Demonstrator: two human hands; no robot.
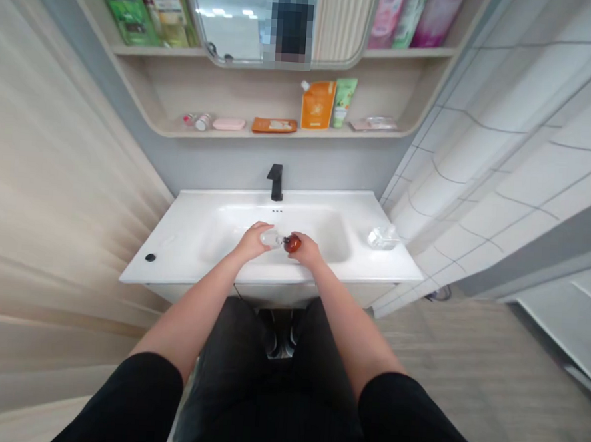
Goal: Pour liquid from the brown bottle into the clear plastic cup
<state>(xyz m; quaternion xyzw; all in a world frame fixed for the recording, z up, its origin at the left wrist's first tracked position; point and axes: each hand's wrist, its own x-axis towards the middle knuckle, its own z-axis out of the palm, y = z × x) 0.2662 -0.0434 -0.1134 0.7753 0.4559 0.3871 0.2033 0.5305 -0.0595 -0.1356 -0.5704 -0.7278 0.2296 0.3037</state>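
Over the front of the white sink [327,233], my left hand [252,242] is closed round a small clear bottle [270,239]. Opposite it, my right hand [306,249] grips a small amber bottle [293,244] that is tilted so its dark neck points left. The necks of the two bottles meet or nearly touch between my hands; at this size I cannot tell which. A small black cap [150,257] lies on the left part of the counter.
A black faucet [276,182] rises behind the basin. On the right counter stands a clear pump bottle [383,236]. Above hangs a shelf [220,135] with a pink soap bar [229,124], an orange pouch [317,105] and a green tube [343,102]. A mirror [237,34] is over it.
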